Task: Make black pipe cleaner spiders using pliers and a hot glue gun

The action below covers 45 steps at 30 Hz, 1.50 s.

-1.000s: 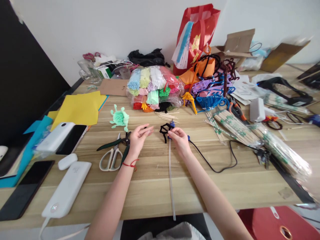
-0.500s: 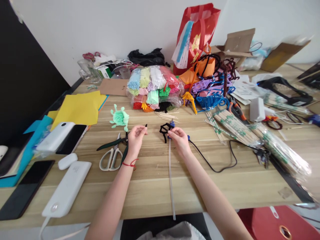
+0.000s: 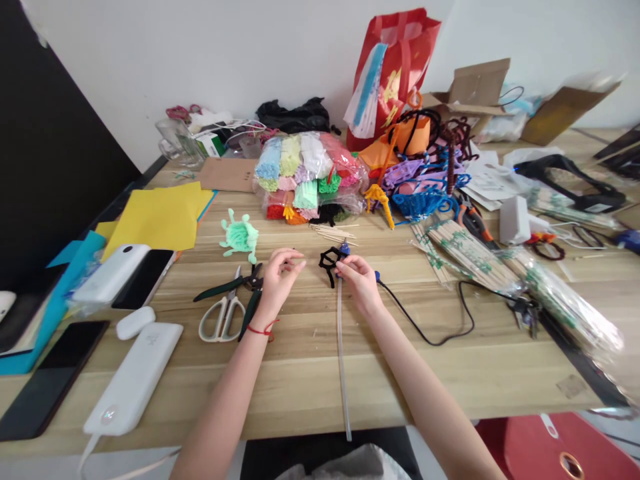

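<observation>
My right hand (image 3: 361,280) pinches a black pipe-cleaner shape (image 3: 329,259), bent into a ring with spokes and a short tail hanging down. Partly hidden by that hand is a blue glue gun (image 3: 345,248), with a long clear glue stick (image 3: 342,360) running from it toward the table's front edge. My left hand (image 3: 281,277) hovers to the left, thumb and fingers apart, and no held thing shows between them. Beside its wrist lie white-handled scissors (image 3: 221,319) and dark green-handled cutters (image 3: 215,291). A mint-green fuzzy pipe-cleaner figure (image 3: 240,237) rests just beyond.
Behind stands a clear bag of coloured pipe cleaners (image 3: 307,177), with loose wooden sticks (image 3: 334,233) before it. Bagged sticks (image 3: 475,257) and a black cord (image 3: 440,341) lie right. Phones, a white power bank (image 3: 135,380) and yellow sheets (image 3: 153,220) occupy the left.
The small black tip between my left fingers is no longer visible, and those fingers have spread and straightened. My right hand and the black shape have hardly moved.
</observation>
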Available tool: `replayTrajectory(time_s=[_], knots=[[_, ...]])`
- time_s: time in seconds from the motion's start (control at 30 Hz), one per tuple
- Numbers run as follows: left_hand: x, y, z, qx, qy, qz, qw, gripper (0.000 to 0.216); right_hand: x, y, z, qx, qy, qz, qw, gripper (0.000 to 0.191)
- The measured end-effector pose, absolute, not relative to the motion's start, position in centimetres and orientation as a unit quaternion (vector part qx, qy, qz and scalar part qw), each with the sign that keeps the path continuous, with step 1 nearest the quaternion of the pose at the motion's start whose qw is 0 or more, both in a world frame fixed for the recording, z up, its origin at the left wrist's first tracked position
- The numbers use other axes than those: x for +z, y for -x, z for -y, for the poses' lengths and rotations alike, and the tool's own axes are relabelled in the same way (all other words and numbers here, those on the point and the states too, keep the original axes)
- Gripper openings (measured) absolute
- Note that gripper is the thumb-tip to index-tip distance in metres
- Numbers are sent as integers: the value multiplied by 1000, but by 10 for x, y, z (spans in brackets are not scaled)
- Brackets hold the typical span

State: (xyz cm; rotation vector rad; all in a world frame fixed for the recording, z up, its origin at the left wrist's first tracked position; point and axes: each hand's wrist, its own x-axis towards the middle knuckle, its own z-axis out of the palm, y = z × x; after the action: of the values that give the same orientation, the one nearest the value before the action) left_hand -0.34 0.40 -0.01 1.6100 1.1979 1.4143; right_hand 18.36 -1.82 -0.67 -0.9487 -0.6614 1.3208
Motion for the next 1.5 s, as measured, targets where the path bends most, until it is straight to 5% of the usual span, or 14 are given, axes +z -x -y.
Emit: replayTrajectory(time_s=[0.43, 1.0, 1.17, 1.3, 1.5], knots=[[8, -5, 11, 429, -793, -408, 145, 13, 0, -175, 26, 651, 373, 311, 583, 29], [13, -5, 14, 395, -795, -418, 194, 13, 3, -173, 28, 646, 376, 317, 583, 29], [15, -7, 16, 363, -818, -401, 198, 39, 3, -178, 26, 642, 379, 308, 591, 29], [13, -8, 16, 382, -806, -408, 194, 15, 2, -175, 26, 631, 384, 332, 587, 30], [9, -7, 10, 454, -731, -419, 291, 12, -1, -184, 22, 500, 453, 444, 590, 21]])
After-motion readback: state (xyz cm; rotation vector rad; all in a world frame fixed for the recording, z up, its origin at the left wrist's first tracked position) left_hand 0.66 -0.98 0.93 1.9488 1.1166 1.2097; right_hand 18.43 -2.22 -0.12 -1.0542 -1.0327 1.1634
